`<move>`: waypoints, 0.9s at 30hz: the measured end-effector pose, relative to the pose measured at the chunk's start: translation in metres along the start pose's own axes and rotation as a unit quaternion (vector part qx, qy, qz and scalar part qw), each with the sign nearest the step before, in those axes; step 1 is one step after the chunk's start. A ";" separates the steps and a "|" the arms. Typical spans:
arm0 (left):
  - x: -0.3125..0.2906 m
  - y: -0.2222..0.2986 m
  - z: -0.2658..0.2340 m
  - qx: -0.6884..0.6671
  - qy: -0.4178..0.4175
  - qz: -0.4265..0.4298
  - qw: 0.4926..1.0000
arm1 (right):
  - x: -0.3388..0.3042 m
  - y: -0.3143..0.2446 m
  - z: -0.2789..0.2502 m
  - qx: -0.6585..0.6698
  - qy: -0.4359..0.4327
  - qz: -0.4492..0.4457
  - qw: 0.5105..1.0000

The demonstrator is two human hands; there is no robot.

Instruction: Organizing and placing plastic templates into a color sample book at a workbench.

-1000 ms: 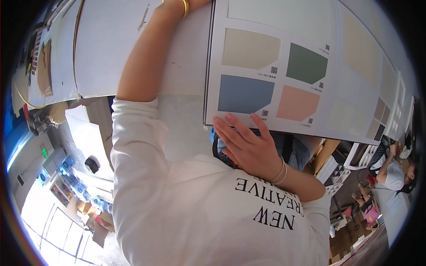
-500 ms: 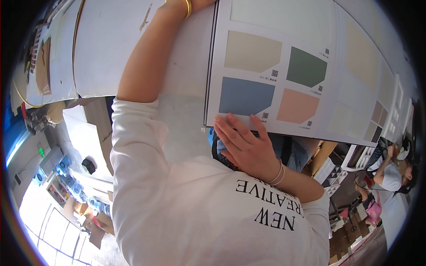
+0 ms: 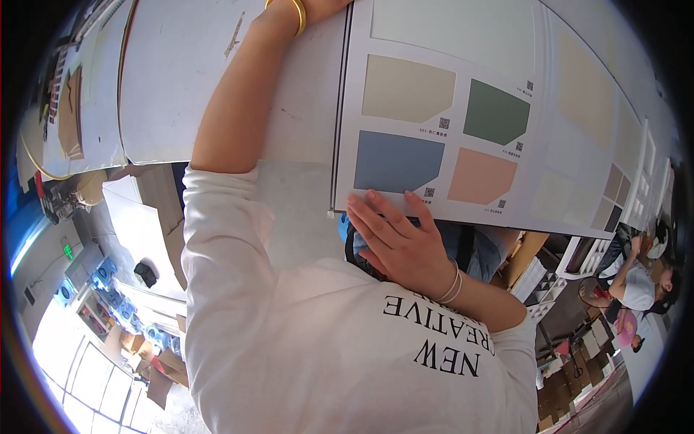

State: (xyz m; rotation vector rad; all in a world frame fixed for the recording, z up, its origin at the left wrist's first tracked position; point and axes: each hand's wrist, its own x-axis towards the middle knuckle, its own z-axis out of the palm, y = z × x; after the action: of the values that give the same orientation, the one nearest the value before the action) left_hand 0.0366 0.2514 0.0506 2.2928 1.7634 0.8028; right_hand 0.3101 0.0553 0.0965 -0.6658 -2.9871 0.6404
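A large open colour sample book [image 3: 348, 123] lies on the white table [image 3: 181, 79], reaching its near edge. Its page carries a beige swatch [image 3: 408, 88], a green swatch [image 3: 499, 110], a blue swatch [image 3: 397, 160] and a pink swatch [image 3: 482, 176], with a big pale panel above them. My right hand [image 3: 405, 239] rests at the book's near edge, fingers apart, fingertips on the page margin just below the blue swatch. My left hand [image 3: 329, 10] is at the book's upper left side, mostly cut off by the top of the picture; its fingers are out of sight.
Cardboard pieces [image 3: 71, 116] lie on the table at far left. Below it stand white boards [image 3: 141, 217] and a small black object [image 3: 145, 273]. Boxes and blue bottles fill the lower left. On the right are a white rack [image 3: 553, 289] and other people [image 3: 636, 282].
My hands keep their places at the book. The book and table edge sit a touch lower in the picture. At far right, a person in pink has shifted.
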 end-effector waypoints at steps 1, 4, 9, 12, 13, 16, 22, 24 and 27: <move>0.000 0.000 0.001 -0.001 -0.002 -0.004 1.000 | 0.000 0.000 0.000 0.000 0.000 0.001 1.000; 0.003 -0.003 0.008 -0.008 0.002 0.011 1.000 | -0.001 0.001 0.001 -0.003 0.000 0.008 1.000; 0.000 0.002 -0.002 0.022 0.000 -0.005 1.000 | 0.000 -0.001 0.002 -0.006 0.002 0.003 1.000; 0.001 -0.001 0.002 0.020 0.002 0.002 1.000 | -0.001 0.000 0.004 -0.020 0.008 0.002 1.000; 0.001 -0.002 0.003 0.017 0.006 0.011 1.000 | -0.001 0.000 0.004 -0.018 0.009 0.003 1.000; 0.001 0.002 0.002 0.015 -0.003 -0.005 1.000 | -0.002 0.001 0.004 -0.014 0.009 0.006 1.000; 0.000 0.000 0.004 0.012 -0.004 -0.003 1.000 | -0.002 0.000 0.005 -0.007 0.010 0.009 1.000; 0.000 0.000 0.005 0.018 -0.004 -0.003 1.000 | -0.002 0.000 0.005 -0.007 0.013 0.012 1.000; 0.000 0.002 0.004 0.022 -0.002 -0.005 1.000 | -0.001 0.001 0.003 0.005 0.008 0.017 1.000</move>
State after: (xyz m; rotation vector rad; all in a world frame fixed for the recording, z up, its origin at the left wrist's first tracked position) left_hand 0.0409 0.2520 0.0479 2.3087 1.8077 0.7638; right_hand 0.3113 0.0545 0.0935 -0.7194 -2.9620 0.6465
